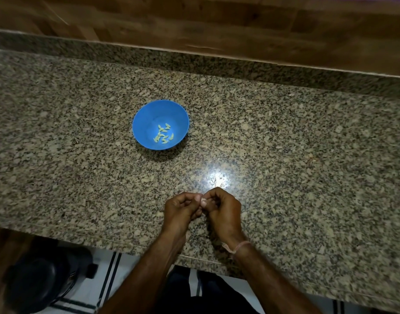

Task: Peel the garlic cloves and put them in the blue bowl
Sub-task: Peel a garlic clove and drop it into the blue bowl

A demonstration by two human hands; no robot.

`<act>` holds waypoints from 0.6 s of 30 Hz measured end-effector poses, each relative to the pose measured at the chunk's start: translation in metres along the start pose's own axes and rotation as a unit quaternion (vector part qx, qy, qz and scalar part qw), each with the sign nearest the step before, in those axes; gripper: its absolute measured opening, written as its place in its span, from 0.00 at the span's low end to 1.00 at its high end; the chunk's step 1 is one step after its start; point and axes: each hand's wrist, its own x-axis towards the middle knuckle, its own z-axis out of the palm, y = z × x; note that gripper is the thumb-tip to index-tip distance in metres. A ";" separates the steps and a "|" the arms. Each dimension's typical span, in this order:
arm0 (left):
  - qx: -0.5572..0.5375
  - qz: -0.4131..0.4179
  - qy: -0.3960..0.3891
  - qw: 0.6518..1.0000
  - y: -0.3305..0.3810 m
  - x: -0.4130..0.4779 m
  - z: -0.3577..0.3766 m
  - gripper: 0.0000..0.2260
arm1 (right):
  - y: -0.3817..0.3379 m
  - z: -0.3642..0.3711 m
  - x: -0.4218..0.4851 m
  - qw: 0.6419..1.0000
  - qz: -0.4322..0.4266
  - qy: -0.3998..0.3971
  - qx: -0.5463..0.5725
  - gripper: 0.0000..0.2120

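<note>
A speckled granite surface (307,155) fills most of the view, running left to right, with a bright patch of glare just beyond the hands. Behind it rises a brown wooden wall (217,23), blurred and cut off by the top edge. Below the near edge of the surface, at lower left, a dark rounded object (40,279) stands on a pale floor with dark stripes (110,275); it is too dim to identify.

A blue bowl (147,114) stands upright on the surface, left of centre and well apart from the hands. In its bottom, toward the near right side, lies a small cluster of peeled cloves (163,134), pale yellow-green. They are slim and pointed, and they lie flat with their long axes pointing in mixed directions, several of them slanted.

Both forearms reach in from the bottom edge and meet near the front of the surface. The left hand (183,207) and the right hand (224,207) are raised side by side with curled fingers, their fingertips pressed together on one garlic clove (203,202) pinched between them. Only a small whitish part of that clove shows; the fingers hide the rest, so its long axis and the way it points cannot be told.

A thin pinkish thread (238,247) circles the right wrist.
</note>
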 end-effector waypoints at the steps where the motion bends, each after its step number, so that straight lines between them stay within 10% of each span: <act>1: 0.007 0.005 0.002 1.000 -0.001 0.000 0.000 0.02 | -0.001 -0.001 -0.001 1.000 -0.007 -0.009 0.001 0.09; 18: 0.091 0.055 0.107 0.989 -0.012 0.003 0.009 0.02 | -0.002 0.012 -0.002 0.990 -0.012 -0.023 -0.139 0.12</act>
